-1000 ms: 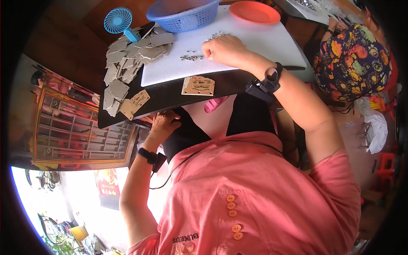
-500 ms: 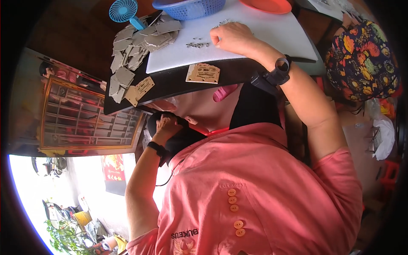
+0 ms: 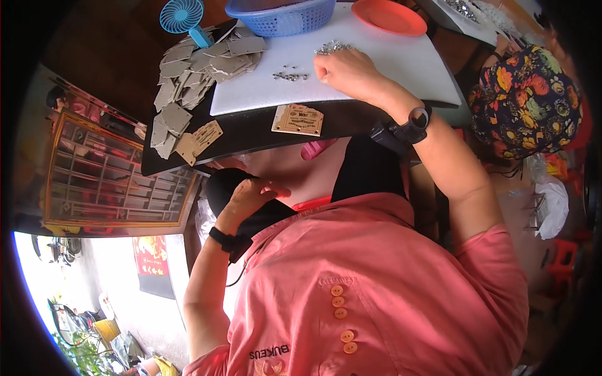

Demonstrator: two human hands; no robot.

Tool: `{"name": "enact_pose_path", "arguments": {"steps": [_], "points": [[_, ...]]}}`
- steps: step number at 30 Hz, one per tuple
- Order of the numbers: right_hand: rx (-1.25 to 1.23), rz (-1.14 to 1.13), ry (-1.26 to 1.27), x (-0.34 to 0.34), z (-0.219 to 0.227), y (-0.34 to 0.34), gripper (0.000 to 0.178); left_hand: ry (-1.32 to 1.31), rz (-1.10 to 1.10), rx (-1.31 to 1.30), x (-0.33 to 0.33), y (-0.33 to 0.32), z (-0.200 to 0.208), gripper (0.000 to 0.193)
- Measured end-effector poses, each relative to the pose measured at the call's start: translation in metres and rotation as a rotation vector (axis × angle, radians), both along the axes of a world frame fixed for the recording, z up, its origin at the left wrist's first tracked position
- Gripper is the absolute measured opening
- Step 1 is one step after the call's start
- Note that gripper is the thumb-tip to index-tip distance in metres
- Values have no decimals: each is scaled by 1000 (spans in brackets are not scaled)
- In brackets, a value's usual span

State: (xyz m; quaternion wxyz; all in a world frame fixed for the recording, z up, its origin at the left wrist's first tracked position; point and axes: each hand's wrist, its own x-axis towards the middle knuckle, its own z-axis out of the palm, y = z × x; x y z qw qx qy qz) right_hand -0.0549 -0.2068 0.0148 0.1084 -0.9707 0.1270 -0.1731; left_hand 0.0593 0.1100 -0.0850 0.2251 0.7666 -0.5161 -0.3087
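Note:
My right hand point(image 3: 347, 70) rests on the white mat point(image 3: 395, 69) with its fingers curled down. It is beside a small heap of shiny metal pieces point(image 3: 332, 46); whatever its fingertips hold is hidden. A looser group of small metal pieces point(image 3: 290, 76) lies to its left. On the dark table edge, nearer to me, is a printed tan card point(image 3: 298, 120) with small holes. Over my lap, my left hand point(image 3: 251, 195) has its fingers loosely stretched out, holding nothing that I can see.
Grey card pieces point(image 3: 188, 75) are piled at the left, with more printed cards point(image 3: 199, 143) by the table corner. A blue fan point(image 3: 182, 17), blue basket point(image 3: 282, 20) and red plate point(image 3: 392, 17) stand farther back. A person in a floral garment point(image 3: 527, 100) is at the right.
My left hand has lifted from my dark-clothed leg and shifted right, its fingers now reaching out. My right hand stays curled by the metal heap. The whole view has shifted slightly.

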Motion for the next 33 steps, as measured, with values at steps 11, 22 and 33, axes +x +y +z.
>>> {"name": "enact_pose_path", "arguments": {"steps": [11,22,33], "points": [[142,51,-126,-33,5,10,8,-594,-31,-913,-19,-72,85,25],[-14,-47,-247,-44,1,-2,4,-543,19,-841,-35,-97,61,18],[-224,60,-96,-37,-3,0,2,-503,81,-906,-42,-102,60,17]]}}
